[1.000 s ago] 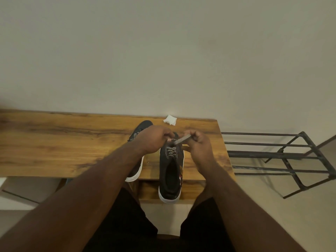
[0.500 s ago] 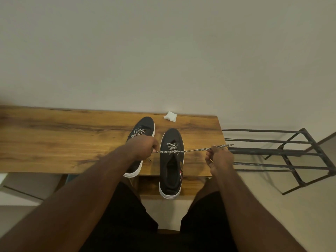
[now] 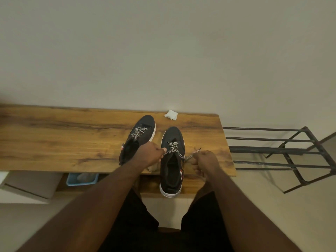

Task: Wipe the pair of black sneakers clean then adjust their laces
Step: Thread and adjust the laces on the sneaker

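Note:
Two black sneakers with white soles and black-and-white patterned laces stand on a wooden table (image 3: 54, 135). The left sneaker (image 3: 140, 135) lies further back, partly behind my left hand. The right sneaker (image 3: 171, 166) points away from me, its heel hanging over the table's front edge. My left hand (image 3: 150, 155) pinches the left end of the right sneaker's lace (image 3: 172, 149) beside the eyelets. My right hand (image 3: 204, 160) grips the other lace end to the shoe's right, the tip sticking up past my fist.
A crumpled white wipe (image 3: 171, 115) lies at the table's back edge by the wall. A black metal rack (image 3: 283, 151) stands right of the table. Under the table sit a blue tray (image 3: 81, 179) and a grey box (image 3: 31, 184).
A second ago both hands met over the right sneaker's laces. They then pulled the lace ends wide apart sideways. Now my right hand has come back closer to the shoe.

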